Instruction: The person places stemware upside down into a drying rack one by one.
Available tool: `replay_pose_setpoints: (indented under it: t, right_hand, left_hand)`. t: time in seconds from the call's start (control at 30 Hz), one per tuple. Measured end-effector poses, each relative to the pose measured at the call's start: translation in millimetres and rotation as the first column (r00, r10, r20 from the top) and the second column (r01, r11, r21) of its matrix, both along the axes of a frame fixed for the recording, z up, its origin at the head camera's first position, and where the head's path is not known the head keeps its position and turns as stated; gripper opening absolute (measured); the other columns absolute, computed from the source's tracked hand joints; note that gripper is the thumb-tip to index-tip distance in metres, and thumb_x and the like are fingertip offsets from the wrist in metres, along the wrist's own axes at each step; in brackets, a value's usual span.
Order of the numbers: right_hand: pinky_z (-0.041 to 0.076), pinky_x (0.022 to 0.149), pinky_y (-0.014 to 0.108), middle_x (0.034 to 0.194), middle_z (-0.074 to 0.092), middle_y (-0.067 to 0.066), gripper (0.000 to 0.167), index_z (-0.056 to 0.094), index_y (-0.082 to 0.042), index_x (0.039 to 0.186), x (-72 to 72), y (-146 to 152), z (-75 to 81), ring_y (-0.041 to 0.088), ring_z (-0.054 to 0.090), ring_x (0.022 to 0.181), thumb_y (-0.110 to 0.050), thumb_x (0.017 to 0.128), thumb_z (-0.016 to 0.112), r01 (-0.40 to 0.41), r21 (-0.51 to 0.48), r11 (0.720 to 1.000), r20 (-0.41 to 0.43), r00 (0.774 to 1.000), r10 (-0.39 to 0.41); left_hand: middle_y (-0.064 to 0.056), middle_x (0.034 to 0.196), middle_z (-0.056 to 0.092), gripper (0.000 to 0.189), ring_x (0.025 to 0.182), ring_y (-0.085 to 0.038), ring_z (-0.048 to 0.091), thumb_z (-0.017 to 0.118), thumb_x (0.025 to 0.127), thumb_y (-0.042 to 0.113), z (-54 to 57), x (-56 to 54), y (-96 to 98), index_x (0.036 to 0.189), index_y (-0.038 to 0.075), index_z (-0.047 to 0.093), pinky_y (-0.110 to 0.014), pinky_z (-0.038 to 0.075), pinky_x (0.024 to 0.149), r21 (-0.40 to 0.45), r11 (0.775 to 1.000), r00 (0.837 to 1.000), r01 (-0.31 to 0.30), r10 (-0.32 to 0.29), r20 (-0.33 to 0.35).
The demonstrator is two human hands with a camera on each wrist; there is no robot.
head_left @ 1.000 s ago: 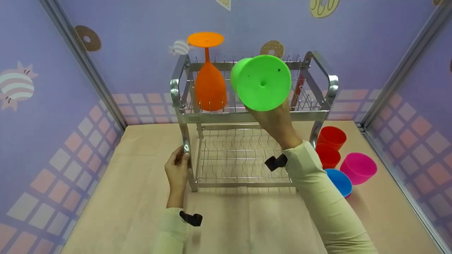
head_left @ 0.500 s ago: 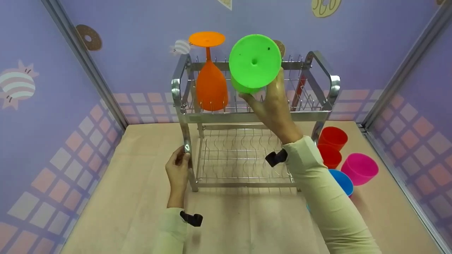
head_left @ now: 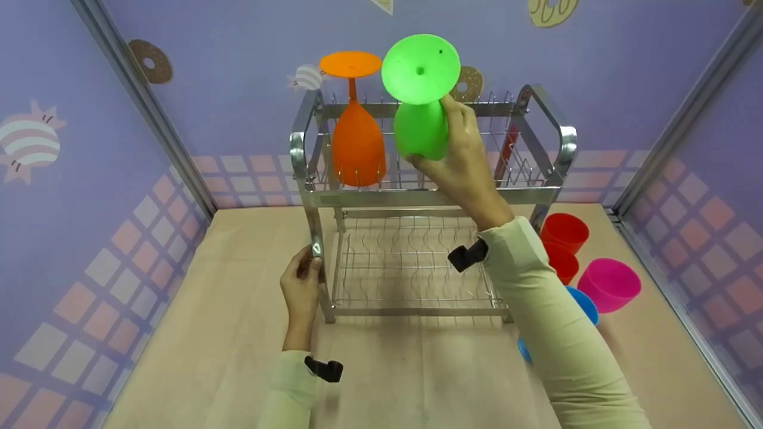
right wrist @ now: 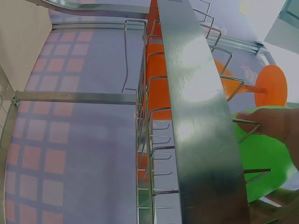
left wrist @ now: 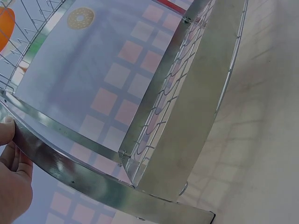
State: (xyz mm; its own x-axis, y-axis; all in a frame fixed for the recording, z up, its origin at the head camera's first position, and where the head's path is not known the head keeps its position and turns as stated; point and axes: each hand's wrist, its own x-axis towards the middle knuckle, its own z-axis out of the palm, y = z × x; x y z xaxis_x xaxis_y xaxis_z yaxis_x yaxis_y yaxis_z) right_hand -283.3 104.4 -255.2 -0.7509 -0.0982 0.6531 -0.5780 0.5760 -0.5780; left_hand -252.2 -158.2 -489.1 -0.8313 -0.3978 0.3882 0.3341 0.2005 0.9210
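Note:
An upside-down green goblet (head_left: 421, 128) is gripped by my right hand (head_left: 468, 158) over the upper tier of the metal dish rack (head_left: 429, 198). Its round foot faces up toward the head camera. In the right wrist view the thumb presses on the green bowl (right wrist: 264, 156), just past the rack's front rail. To its left an orange goblet (head_left: 359, 146) stands upside down in the upper tier. My left hand (head_left: 301, 286) holds the rack's front left leg (left wrist: 70, 172), thumb in front and fingers behind it.
Right of the rack stand two red cups (head_left: 565, 232), a pink cup (head_left: 609, 285) and a blue cup (head_left: 584, 305), partly behind my right sleeve. The rack's lower tier (head_left: 411, 262) is bare wire. Patterned walls (head_left: 691, 208) enclose the table.
My right hand has lifted the green goblet up and slightly left, tipping it more upright so its bowl now shows. The left hand keeps its hold on the rack leg.

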Motion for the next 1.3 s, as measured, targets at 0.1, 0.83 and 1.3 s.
replay_pose_setpoints:
  t: [0.1, 0.83, 1.3]
  right_hand:
    - [0.041, 0.107, 0.047, 0.139, 0.041, 0.020, 0.092, 0.033, -0.015, 0.147, -1.9, 2, 2.2, 0.033, 0.046, 0.127, -0.013, 0.071, 0.084, 0.013, 0.007, 1.000, 0.074, 0.997, -0.013]
    - [0.047, 0.101, 0.043, 0.139, 0.045, 0.018, 0.091, 0.027, -0.009, 0.146, -10.2, 2, 20.2, 0.031, 0.050, 0.122, -0.013, 0.071, 0.080, -0.022, 0.032, 0.999, 0.412, 0.911, 0.006]
    - [0.046, 0.102, 0.042, 0.134, 0.049, 0.021, 0.091, 0.025, -0.006, 0.145, -16.7, -2, 24.5, 0.031, 0.052, 0.119, -0.016, 0.072, 0.080, -0.009, 0.097, 0.995, 0.505, 0.862, -0.041]
  left_hand:
    - [-0.021, 0.110, 0.063, 0.033, 0.091, -0.012, 0.057, 0.061, 0.092, 0.002, 1.7, 0.0, 0.5, 0.124, -0.004, 0.059, -0.013, 0.049, 0.078, 0.017, 1.000, 1.000, 0.001, -0.001, 0.022]
    - [-0.025, 0.113, 0.061, 0.033, 0.098, -0.021, 0.057, 0.059, 0.092, -0.003, 17.0, 9.9, 5.1, 0.125, -0.009, 0.056, -0.013, 0.048, 0.084, 0.022, 1.000, 0.999, 0.015, -0.016, 0.051]
    - [-0.026, 0.111, 0.063, 0.032, 0.094, -0.017, 0.058, 0.061, 0.091, -0.002, 30.6, 20.5, 8.5, 0.122, -0.010, 0.058, -0.012, 0.048, 0.080, 0.021, 1.000, 0.999, -0.012, 0.011, 0.038]
